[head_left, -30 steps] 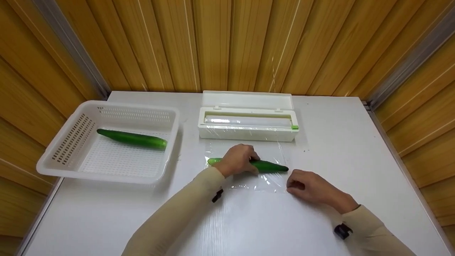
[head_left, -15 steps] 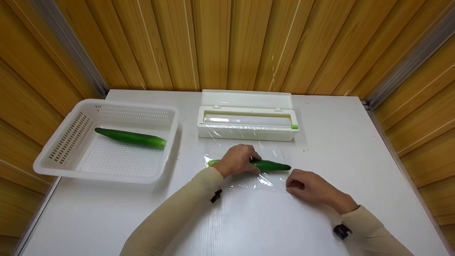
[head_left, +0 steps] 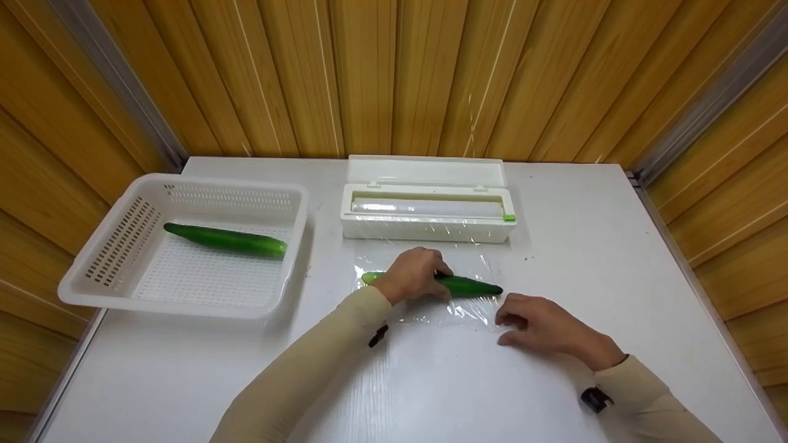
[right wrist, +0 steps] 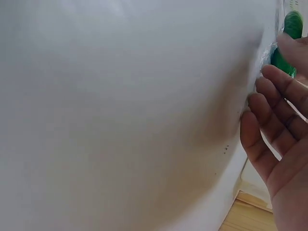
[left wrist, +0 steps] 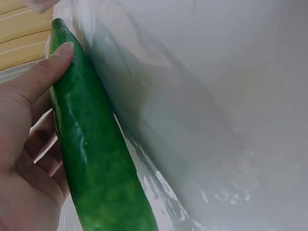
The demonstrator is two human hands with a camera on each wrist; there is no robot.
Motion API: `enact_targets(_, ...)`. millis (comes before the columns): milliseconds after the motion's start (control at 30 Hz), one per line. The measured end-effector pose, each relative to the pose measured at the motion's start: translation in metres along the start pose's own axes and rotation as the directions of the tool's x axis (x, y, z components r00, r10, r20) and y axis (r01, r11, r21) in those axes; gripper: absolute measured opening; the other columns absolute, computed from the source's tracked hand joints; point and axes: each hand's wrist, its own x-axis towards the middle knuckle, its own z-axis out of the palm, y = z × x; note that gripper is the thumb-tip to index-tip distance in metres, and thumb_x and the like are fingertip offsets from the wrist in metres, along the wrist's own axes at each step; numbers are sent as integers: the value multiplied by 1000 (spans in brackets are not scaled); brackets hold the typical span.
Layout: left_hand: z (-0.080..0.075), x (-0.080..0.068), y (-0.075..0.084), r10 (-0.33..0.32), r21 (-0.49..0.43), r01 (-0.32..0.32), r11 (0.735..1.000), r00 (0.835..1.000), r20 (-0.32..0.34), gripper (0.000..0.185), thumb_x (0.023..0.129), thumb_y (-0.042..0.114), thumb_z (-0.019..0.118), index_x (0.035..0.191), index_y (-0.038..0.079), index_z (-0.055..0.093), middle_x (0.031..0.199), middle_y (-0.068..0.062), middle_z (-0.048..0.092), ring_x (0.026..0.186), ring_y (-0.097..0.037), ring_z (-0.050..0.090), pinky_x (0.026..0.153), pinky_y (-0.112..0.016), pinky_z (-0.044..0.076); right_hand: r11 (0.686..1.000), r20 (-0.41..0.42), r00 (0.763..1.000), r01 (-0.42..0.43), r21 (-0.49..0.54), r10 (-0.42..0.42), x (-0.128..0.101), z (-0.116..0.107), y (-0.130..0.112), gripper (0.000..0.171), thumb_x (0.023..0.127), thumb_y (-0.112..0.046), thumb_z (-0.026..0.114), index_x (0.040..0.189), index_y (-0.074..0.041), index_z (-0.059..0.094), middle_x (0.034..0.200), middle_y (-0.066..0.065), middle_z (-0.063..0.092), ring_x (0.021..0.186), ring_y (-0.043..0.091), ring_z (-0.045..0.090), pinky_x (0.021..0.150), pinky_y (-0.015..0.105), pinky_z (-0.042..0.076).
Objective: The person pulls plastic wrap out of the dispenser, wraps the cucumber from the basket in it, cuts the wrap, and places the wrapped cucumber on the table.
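A green cucumber (head_left: 471,286) lies across a sheet of clear plastic wrap (head_left: 458,315) on the white table (head_left: 431,394). My left hand (head_left: 414,275) grips the cucumber's middle. In the left wrist view the thumb lies along the top of the cucumber (left wrist: 91,154) and the fingers curl under it, with the wrap (left wrist: 159,149) beside it. My right hand (head_left: 528,323) rests at the wrap's near right corner. Its fingers (right wrist: 272,91) are loosely bent and touch the film's edge just short of the cucumber's tip (right wrist: 291,24).
A white wrap dispenser box (head_left: 428,229) with its lid up stands just behind the sheet. At the left a white perforated basket (head_left: 117,246) holds a second cucumber (head_left: 225,239). Wooden panel walls close in the table at the back and on both sides.
The near edge of the wrap has crumpled a little toward the cucumber, and my right hand's fingers have loosened slightly. My left hand stays on the cucumber.
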Motion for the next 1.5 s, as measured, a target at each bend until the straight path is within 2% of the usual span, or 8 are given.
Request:
enact_targets(233, -1, -1, 1, -11, -6, 11, 1000, 1000, 0, 43, 81, 31, 96, 118, 13, 83, 106, -2, 77, 96, -15, 68, 84, -28, 54, 997, -46, 997, 60, -42, -62, 2, -1, 0, 23, 87, 4, 84, 95, -17, 79, 93, -12, 69, 85, 6, 65, 76, 30, 58)
enact_targets(433, -2, -1, 2, -9, -5, 9, 1000, 1000, 4, 44, 80, 32, 96, 118, 13, 83, 106, -1, 77, 95, -15, 67, 83, -28, 53, 995, -41, 999, -11, -99, 7, 1, 2, -7, 20, 89, 1, 80, 94, -17, 72, 90, -14, 65, 80, 4, 58, 72, 30, 56)
enact_targets(567, -2, -1, 3, -11, -11, 11, 1000, 1000, -2, 44, 80, 32, 96, 117, 13, 83, 106, -1, 77, 95, -15, 68, 83, -28, 54, 994, -88, 996, -19, -106, 10, -1, 3, -7, 23, 87, 4, 77, 93, -17, 68, 89, -13, 62, 78, 4, 55, 68, 27, 54)
enact_targets(667, -2, -1, 3, -14, -11, 14, 1000, 1000, -3, 43, 80, 32, 96, 117, 13, 83, 107, -1, 77, 97, -15, 68, 85, -28, 54, 994, -156, 987, 35, -106, -51, -2, 3, -5, 29, 82, 10, 76, 94, -14, 66, 91, -10, 63, 77, 5, 58, 65, 23, 53)
enact_targets(867, -2, 0, 3, -20, -4, 20, 1000, 1000, 7, 42, 82, 30, 95, 118, 13, 83, 108, -1, 77, 95, -13, 68, 84, -27, 54, 980, -261, 946, 168, -109, -192, 0, 0, -4, 37, 77, 19, 73, 102, -6, 62, 102, -1, 66, 80, 9, 66, 66, 16, 54)
enact_targets(1067, -2, 0, 4, -22, -8, 22, 1000, 1000, 2, 44, 80, 29, 97, 118, 12, 83, 109, -1, 77, 99, -14, 69, 86, -27, 55, 980, -286, 938, 197, -19, -195, 3, -1, -8, 39, 79, 23, 73, 104, -5, 62, 99, 3, 71, 83, 15, 72, 75, 16, 56)
enact_targets(1267, -2, 0, 3, -3, 14, 4, 1000, 1000, -6, 44, 79, 30, 97, 118, 14, 83, 108, -2, 77, 100, -16, 69, 87, -30, 55, 985, -302, 941, 170, 26, -154, 3, -1, -9, 44, 78, 27, 75, 108, -3, 64, 102, 2, 71, 92, 22, 75, 87, 15, 55)
enact_targets(1500, -1, 0, 3, -3, 11, 3, 1000, 1000, -6, 44, 80, 31, 97, 117, 13, 83, 106, -1, 77, 97, -15, 69, 85, -28, 55, 966, -323, 917, 257, 26, -236, 4, 0, -7, 42, 77, 24, 80, 108, -3, 69, 101, 5, 70, 88, 22, 73, 85, 21, 57)
